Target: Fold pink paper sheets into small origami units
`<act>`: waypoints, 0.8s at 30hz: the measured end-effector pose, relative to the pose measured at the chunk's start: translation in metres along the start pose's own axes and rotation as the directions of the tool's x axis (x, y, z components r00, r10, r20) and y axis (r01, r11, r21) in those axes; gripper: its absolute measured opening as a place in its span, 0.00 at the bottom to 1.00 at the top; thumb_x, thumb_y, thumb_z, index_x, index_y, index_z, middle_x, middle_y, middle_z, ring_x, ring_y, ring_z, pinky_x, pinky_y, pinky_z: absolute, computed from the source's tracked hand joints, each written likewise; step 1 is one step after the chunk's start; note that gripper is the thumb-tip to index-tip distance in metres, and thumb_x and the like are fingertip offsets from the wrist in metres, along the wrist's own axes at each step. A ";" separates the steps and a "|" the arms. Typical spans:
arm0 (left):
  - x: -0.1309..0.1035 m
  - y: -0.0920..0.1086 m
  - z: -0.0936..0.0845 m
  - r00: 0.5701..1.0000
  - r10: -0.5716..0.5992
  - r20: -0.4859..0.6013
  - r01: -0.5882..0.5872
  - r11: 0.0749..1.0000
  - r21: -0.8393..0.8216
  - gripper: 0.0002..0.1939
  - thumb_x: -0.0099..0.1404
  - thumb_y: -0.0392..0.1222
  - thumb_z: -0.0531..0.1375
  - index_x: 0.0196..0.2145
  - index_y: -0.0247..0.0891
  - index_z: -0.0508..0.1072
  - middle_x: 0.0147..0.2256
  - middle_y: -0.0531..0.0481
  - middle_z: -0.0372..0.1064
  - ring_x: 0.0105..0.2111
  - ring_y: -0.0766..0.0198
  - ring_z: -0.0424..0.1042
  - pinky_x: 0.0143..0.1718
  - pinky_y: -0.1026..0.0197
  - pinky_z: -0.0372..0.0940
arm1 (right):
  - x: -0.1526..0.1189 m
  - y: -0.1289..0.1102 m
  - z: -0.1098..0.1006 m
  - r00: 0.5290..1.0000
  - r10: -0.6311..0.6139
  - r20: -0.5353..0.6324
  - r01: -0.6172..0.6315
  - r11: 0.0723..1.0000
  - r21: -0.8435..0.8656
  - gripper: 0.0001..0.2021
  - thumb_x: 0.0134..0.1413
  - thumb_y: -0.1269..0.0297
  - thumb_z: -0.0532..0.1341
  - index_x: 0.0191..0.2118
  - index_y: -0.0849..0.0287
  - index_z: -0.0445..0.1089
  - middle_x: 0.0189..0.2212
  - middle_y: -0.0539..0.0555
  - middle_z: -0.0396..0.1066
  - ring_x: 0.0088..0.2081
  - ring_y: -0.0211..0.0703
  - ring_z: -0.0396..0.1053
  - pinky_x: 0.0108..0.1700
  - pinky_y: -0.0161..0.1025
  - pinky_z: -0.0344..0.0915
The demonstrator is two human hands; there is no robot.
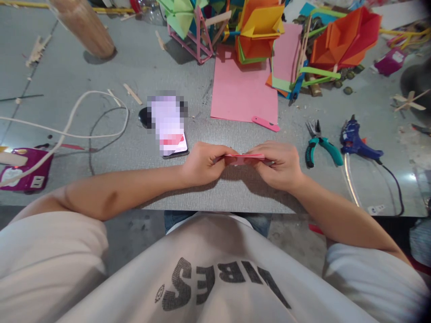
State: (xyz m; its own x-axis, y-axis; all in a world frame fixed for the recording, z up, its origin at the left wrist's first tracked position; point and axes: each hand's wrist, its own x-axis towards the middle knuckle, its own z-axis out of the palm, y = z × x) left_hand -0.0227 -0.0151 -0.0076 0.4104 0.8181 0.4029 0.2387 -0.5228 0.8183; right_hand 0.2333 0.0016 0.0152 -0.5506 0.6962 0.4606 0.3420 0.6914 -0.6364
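Note:
Between my two hands, close to the table's front edge, is a narrow folded strip of pink paper (pixel 247 156). My left hand (pixel 206 163) pinches its left end between thumb and fingers. The right end is gripped the same way by my right hand (pixel 280 163). Parts of the paper are hidden behind my fingers. Just beyond my left hand lies a phone (pixel 175 146) with a lit, partly blurred screen. Past my right hand, a pink craft knife (pixel 266 123) rests at the corner of a pink paper sheet (pixel 240 96).
Teal-handled pliers (pixel 323 148) and a blue glue gun (pixel 357 139) with a cord lie at right. Folded paper models (pixel 346 40) crowd the back. A white cable (pixel 72 116) loops across the left, near a purple power socket block (pixel 30 170). A brown bottle (pixel 84 31) stands back left.

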 end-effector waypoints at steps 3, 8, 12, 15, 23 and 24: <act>0.002 -0.003 -0.002 1.000 -0.005 -0.010 0.005 0.999 0.032 0.17 0.74 0.31 0.59 0.47 0.38 0.89 0.37 0.48 0.88 0.33 0.65 0.84 0.36 0.65 0.72 | -0.001 0.005 -0.007 0.999 0.009 0.041 -0.005 0.994 -0.108 0.14 0.72 0.68 0.63 0.47 0.50 0.88 0.34 0.52 0.87 0.31 0.45 0.79 0.38 0.44 0.71; 0.005 -0.009 -0.003 0.999 -0.032 0.005 0.032 0.999 0.021 0.15 0.77 0.36 0.59 0.46 0.38 0.88 0.35 0.48 0.87 0.32 0.64 0.83 0.35 0.64 0.71 | 0.000 0.011 -0.017 0.985 0.088 0.147 -0.069 0.989 -0.127 0.16 0.74 0.67 0.60 0.53 0.51 0.87 0.34 0.53 0.86 0.31 0.45 0.78 0.36 0.42 0.69; 0.008 -0.020 0.000 0.977 0.037 -0.212 -0.011 0.993 0.120 0.07 0.78 0.44 0.65 0.44 0.42 0.84 0.43 0.45 0.86 0.44 0.56 0.83 0.50 0.52 0.75 | 0.000 0.007 -0.008 0.992 0.112 0.065 -0.105 0.990 -0.097 0.14 0.78 0.60 0.60 0.47 0.52 0.86 0.32 0.53 0.84 0.29 0.43 0.76 0.34 0.41 0.69; 0.012 -0.031 0.003 0.850 0.134 -0.509 0.012 0.962 0.273 0.20 0.66 0.55 0.77 0.43 0.44 0.75 0.45 0.45 0.79 0.49 0.51 0.77 0.57 0.44 0.71 | -0.002 0.000 0.005 0.999 0.033 -0.038 -0.036 0.997 -0.071 0.12 0.77 0.59 0.62 0.46 0.51 0.84 0.37 0.54 0.86 0.35 0.46 0.81 0.39 0.43 0.75; 0.012 -0.025 0.005 0.928 0.186 -0.324 -0.196 0.981 0.002 0.09 0.81 0.49 0.66 0.45 0.43 0.80 0.41 0.48 0.82 0.41 0.61 0.79 0.47 0.55 0.72 | -0.007 -0.002 0.012 0.990 -0.144 0.002 0.144 0.990 0.002 0.35 0.75 0.31 0.58 0.68 0.53 0.76 0.58 0.65 0.84 0.55 0.59 0.84 0.55 0.53 0.82; 0.011 -0.023 0.004 0.945 0.177 -0.275 -0.195 0.980 -0.043 0.11 0.83 0.51 0.63 0.47 0.43 0.82 0.44 0.45 0.84 0.44 0.60 0.81 0.49 0.54 0.73 | -0.008 0.000 0.011 0.989 -0.145 0.014 0.145 0.989 0.001 0.38 0.75 0.28 0.55 0.70 0.54 0.75 0.60 0.67 0.83 0.56 0.60 0.83 0.56 0.55 0.82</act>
State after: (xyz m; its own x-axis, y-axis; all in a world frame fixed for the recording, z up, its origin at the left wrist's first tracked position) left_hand -0.0205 0.0051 -0.0235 0.1880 0.7467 0.6381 0.1162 -0.6620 0.7405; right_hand 0.2289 -0.0061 0.0052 -0.6048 0.5856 0.5398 0.2577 0.7852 -0.5631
